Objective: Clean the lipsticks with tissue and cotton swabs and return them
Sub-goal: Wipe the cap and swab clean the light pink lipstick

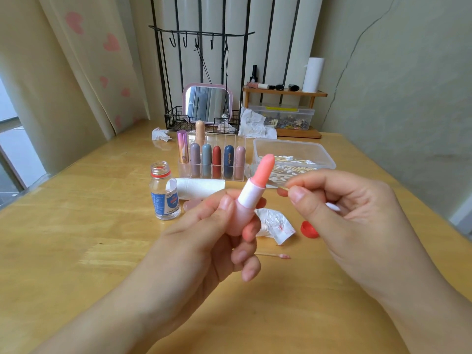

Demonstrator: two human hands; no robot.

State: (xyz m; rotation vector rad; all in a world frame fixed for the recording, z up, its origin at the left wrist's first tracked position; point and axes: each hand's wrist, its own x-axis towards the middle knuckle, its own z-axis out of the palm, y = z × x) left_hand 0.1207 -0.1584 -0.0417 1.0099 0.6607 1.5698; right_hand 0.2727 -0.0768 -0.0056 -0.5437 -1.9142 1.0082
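My left hand (214, 236) grips an uncapped pink lipstick (251, 192) by its base, the salmon bullet twisted up and tilted right. My right hand (339, 208) pinches a thin cotton swab (284, 188) between thumb and forefinger, its wooden end just right of the lipstick's collar; the swab's white tip shows behind the fingers. A clear organiser (213, 172) holds several capped lipsticks upright. A clear box of cotton swabs (293, 152) stands at the right. A stained tissue (277, 224) and a used swab (277, 256) lie on the wooden table (76, 238).
An open glass bottle (164, 191) stands left of centre, its red cap (309, 229) lying right of the tissue. A white roll (199, 188) lies before the organiser. Crumpled tissues (159, 134), a pink mirror (207, 103) in a wire rack and a wooden shelf (286, 93) are at the back.
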